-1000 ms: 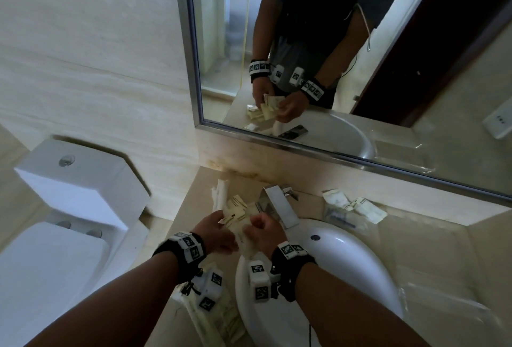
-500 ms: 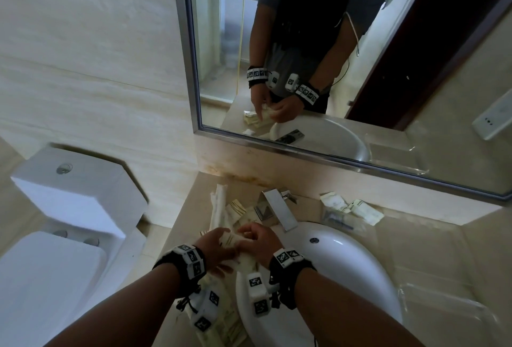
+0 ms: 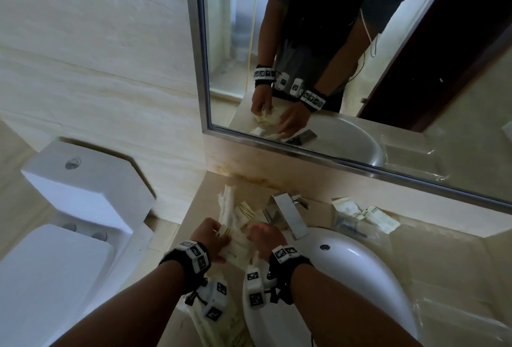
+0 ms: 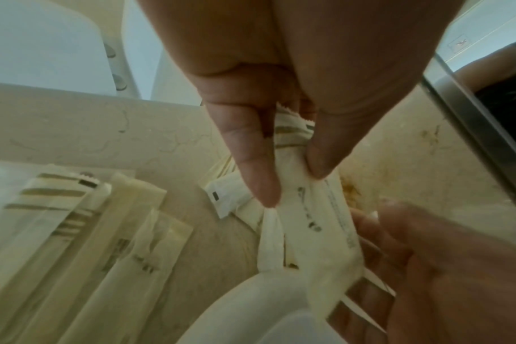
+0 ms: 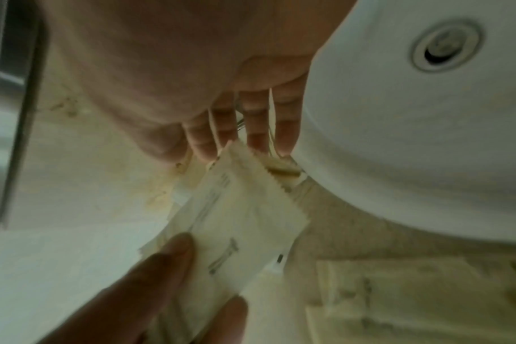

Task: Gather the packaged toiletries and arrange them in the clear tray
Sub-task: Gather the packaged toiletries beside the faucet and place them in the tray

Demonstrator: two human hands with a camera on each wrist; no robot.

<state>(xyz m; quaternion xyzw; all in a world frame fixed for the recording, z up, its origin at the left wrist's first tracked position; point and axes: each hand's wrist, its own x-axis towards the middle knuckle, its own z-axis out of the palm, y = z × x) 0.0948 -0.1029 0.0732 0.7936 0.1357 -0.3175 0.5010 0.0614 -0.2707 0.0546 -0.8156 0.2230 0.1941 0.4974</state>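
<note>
Both hands meet over the counter left of the sink, on one bundle of cream toiletry sachets (image 3: 237,244). My left hand (image 3: 212,236) pinches the sachets (image 4: 292,139) between thumb and forefinger (image 4: 293,183). My right hand (image 3: 263,236) holds the other end of the bundle, its fingers (image 5: 224,130) curled behind a printed sachet (image 5: 245,221). Long wrapped packets (image 3: 221,319) lie on the counter under my left wrist. Two more sachets (image 3: 346,206) lie right of the faucet. The clear tray (image 3: 454,308) sits at the counter's right end.
A white basin (image 3: 360,277) fills the counter's middle, with a square chrome faucet (image 3: 288,213) behind it. The mirror (image 3: 332,69) rises just past the counter's back ledge. A toilet cistern (image 3: 83,180) stands to the left, below counter level.
The fanned sachets have been drawn together into a tighter bundle. Both hands have closed in on each other and dropped lower toward the counter.
</note>
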